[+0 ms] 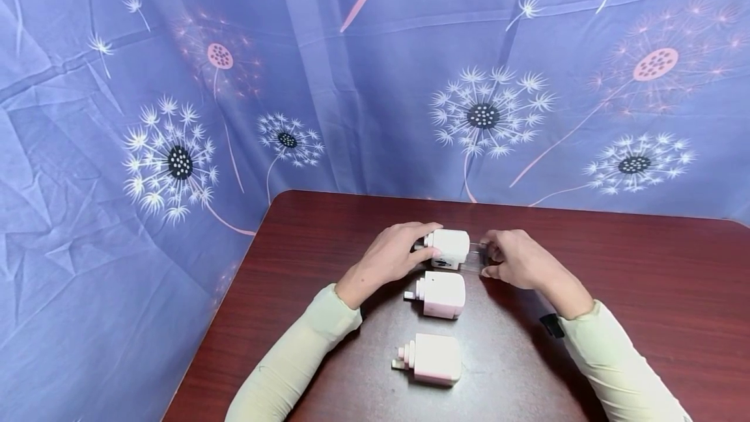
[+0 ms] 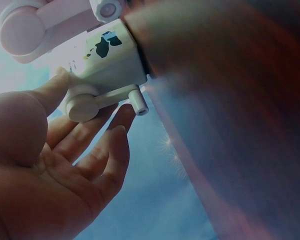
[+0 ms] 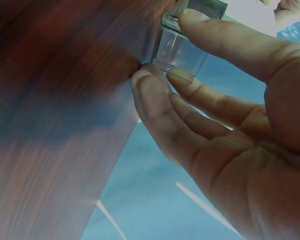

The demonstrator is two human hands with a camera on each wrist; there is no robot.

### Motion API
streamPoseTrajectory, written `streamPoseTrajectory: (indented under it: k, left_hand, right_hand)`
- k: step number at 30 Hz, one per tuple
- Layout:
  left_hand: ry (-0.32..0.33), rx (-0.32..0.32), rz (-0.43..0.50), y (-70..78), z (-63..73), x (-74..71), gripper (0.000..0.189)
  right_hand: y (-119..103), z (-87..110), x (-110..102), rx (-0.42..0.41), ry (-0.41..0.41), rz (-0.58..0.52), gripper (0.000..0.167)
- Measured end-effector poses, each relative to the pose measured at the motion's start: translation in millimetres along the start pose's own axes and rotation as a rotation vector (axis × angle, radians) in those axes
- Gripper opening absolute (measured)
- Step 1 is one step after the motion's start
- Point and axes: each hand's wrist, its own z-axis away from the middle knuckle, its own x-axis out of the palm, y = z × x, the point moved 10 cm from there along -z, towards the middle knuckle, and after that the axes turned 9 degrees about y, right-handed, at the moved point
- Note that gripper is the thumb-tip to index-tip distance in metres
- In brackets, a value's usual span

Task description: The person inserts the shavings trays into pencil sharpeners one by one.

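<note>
A white hand-crank pencil sharpener [image 1: 451, 241] with a dark printed picture on its side lies at the far end of a row of similar ones. My left hand [image 1: 395, 253] grips it at its crank end, thumb on the near side and fingers on the far side. In the left wrist view its crank handle [image 2: 115, 96] shows just over the fingers. From the other end, my right hand [image 1: 518, 259] pinches a clear plastic piece [image 3: 182, 55] between thumb and fingers. Thin rods [image 1: 476, 252] show between the sharpener's body and that hand.
Closer to me on the dark red wooden table [image 1: 644, 292] lie two more sharpeners, a pale pink one [image 1: 443, 295] and a whitish one [image 1: 436, 358], cranks to the left. A blue dandelion-print cloth [image 1: 387, 96] hangs behind and left of the table.
</note>
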Motion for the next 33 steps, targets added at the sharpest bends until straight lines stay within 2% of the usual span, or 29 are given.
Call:
streamPoseTrajectory:
  k: [23, 33]
  left_hand:
    - [0.01, -0.002, 0.006, -1.0, 0.3, -0.4, 0.056]
    - [0.012, 0.001, 0.003, -0.6, 0.3, -0.6, 0.056]
  right_hand:
    - [-11.8, -8.9, 6.7, -0.05, 0.013, -0.018, 0.042]
    - [-16.0, -12.9, 9.2, -0.046, 0.007, -0.002, 0.032]
